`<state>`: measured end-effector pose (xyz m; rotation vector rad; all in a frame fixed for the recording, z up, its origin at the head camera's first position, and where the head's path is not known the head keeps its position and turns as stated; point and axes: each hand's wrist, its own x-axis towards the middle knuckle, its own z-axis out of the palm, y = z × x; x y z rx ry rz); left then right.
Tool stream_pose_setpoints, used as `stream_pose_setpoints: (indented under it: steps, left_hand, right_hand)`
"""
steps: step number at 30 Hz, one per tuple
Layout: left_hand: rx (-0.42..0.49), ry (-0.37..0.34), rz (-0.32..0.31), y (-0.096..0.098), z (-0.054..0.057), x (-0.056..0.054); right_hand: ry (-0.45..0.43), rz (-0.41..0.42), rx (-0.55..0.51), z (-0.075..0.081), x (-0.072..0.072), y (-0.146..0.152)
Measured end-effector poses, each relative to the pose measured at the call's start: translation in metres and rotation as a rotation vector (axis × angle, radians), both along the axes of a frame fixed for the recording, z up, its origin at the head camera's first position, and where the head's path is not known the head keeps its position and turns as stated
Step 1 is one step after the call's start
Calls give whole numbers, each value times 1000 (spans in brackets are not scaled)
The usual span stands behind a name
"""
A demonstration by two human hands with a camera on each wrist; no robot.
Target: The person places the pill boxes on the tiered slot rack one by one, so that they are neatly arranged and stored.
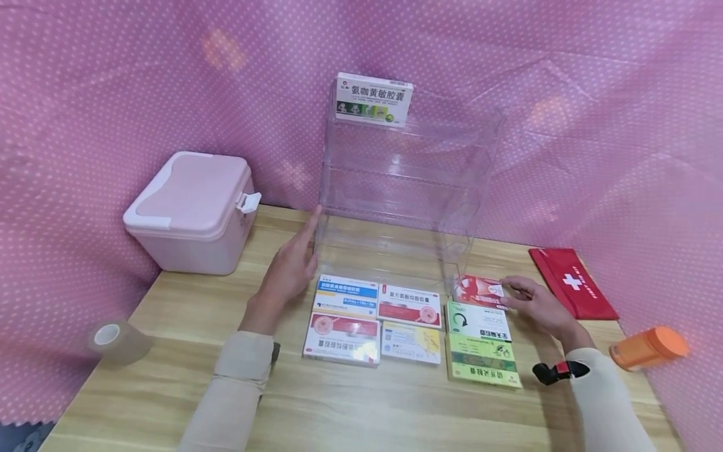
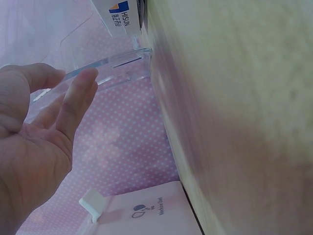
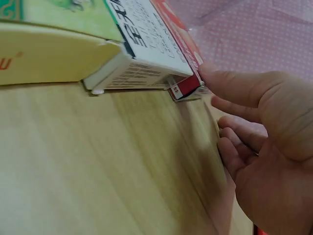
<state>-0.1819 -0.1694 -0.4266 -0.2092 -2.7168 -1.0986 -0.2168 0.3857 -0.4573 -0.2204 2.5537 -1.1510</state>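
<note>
A clear plastic tiered rack [image 1: 395, 216] stands at the back of the table. My left hand [image 1: 289, 267] is at its left side, fingers extended against the side panel. In the left wrist view, thumb and fingertips lie close to the panel's edge with a gap between them. My right hand [image 1: 539, 307] is at the right end of a red medicine box [image 1: 477, 290]; the thumb [image 3: 239, 85] touches the box's end. Its other fingers are loosely bent beside it. Below that box lie a white-and-green box [image 1: 479, 321] and a yellow-green box [image 1: 484, 361].
A white capsule box [image 1: 373, 103] stands on the rack's top tier. Blue-white [image 1: 344, 296], red-white [image 1: 409, 306] and yellow-white [image 1: 411, 344] boxes lie before the rack. Around them are a pink medicine chest [image 1: 192, 207], tape roll [image 1: 118, 339], red first-aid pouch [image 1: 576, 282] and orange bottle [image 1: 649, 347].
</note>
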Motion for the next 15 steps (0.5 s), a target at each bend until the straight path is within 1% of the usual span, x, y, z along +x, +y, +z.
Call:
stream_pose_setpoints:
  steps: [3,5,9,12,15]
  left_hand:
    - [0,-6,3,-1,0,1]
    - [1,-10,6,-2,-1,1]
    - [4,-21,7,-2,-2,1]
    - [5,-22,5,-2,-1,1]
    - [5,-16,2,-1,0,1]
  right_hand:
    - [36,12,-13,-2,1,-1]
    - [45,18,-20,-3,1,-2]
    - [26,39,-4,-1,2,-3]
    - [-7,38,15,1,3,-4]
    - [-18,33,30,2,4,-4]
